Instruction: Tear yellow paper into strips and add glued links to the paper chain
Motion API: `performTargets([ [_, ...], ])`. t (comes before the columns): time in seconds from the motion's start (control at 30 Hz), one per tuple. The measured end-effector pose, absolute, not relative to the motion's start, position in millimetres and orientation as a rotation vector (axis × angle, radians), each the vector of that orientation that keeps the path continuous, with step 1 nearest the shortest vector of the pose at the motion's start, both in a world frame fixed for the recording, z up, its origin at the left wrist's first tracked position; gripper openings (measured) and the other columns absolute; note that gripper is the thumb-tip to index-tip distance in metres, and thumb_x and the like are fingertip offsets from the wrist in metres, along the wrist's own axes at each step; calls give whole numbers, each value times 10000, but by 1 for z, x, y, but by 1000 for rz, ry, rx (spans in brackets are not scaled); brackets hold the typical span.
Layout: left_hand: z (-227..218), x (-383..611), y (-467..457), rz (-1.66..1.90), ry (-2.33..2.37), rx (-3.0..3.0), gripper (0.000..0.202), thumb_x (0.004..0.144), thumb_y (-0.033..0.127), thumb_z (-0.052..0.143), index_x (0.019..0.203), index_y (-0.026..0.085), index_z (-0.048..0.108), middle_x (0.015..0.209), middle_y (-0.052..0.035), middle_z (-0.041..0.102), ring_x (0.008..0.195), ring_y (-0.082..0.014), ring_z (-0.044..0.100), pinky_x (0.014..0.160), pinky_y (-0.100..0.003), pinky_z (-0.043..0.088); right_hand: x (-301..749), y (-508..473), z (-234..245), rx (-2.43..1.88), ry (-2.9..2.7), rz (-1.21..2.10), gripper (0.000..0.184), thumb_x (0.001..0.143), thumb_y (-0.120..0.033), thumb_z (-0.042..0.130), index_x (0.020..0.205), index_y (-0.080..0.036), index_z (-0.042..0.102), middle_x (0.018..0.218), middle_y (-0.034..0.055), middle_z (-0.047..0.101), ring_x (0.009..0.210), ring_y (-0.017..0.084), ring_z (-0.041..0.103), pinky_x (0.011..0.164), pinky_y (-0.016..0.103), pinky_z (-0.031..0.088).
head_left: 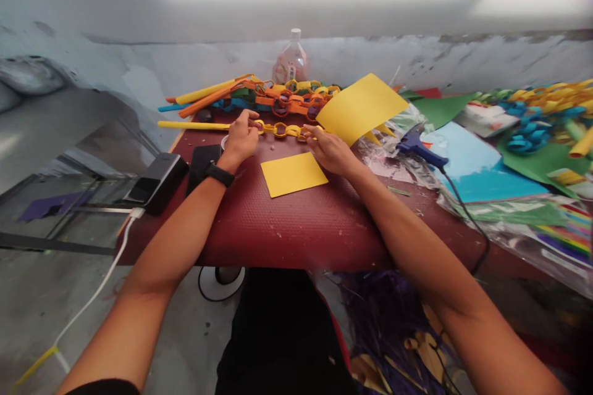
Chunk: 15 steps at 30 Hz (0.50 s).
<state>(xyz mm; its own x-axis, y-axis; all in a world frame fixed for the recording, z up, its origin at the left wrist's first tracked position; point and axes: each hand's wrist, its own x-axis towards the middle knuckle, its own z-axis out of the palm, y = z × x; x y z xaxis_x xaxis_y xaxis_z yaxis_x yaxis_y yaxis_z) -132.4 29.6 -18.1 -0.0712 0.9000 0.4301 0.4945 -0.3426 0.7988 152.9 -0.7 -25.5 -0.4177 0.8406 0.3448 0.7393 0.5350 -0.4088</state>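
Observation:
A yellow paper chain (280, 130) is stretched sideways between my hands, low over the table. My left hand (241, 139), with a dark band at the wrist, is closed at the chain's left end, where a long yellow rod (192, 126) runs out to the left. At the right end, the fingers of my right hand (330, 149) pinch the last links, which they partly hide. In front of the chain a flat yellow sheet (294, 174) lies on the table. A larger curled yellow sheet (364, 108) stands just beyond my right hand.
On the dark red table (282, 234) are a blue glue gun (419, 147) with its cord, blue sheets (486, 166), and a black box (160, 182) with a white cable. Orange paper chains (278, 100) lie behind, before a clear bottle (291, 62). More chains (532, 129) are heaped right.

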Motion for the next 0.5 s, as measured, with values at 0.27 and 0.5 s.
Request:
performTargets([
  [0.27,-18,-130,30,1379,1518,1822,406,801,-38,575,1101,217,674,1006,-59,811,957,-238,759,992,-387,580,142,-2,-25,-1248,-2279,201,605,1138,-356,407,1716,-183,455,1713,173,562,1521,401,611,1236,649,521],
  [0.5,-21,-132,33,1417,1524,1746,452,764,-73,579,1087,223,689,1003,-53,794,970,-256,747,1014,-395,574,141,-1,-25,-1264,-2315,217,595,1131,-348,395,1695,-178,474,1701,182,572,1543,401,593,1235,675,507],
])
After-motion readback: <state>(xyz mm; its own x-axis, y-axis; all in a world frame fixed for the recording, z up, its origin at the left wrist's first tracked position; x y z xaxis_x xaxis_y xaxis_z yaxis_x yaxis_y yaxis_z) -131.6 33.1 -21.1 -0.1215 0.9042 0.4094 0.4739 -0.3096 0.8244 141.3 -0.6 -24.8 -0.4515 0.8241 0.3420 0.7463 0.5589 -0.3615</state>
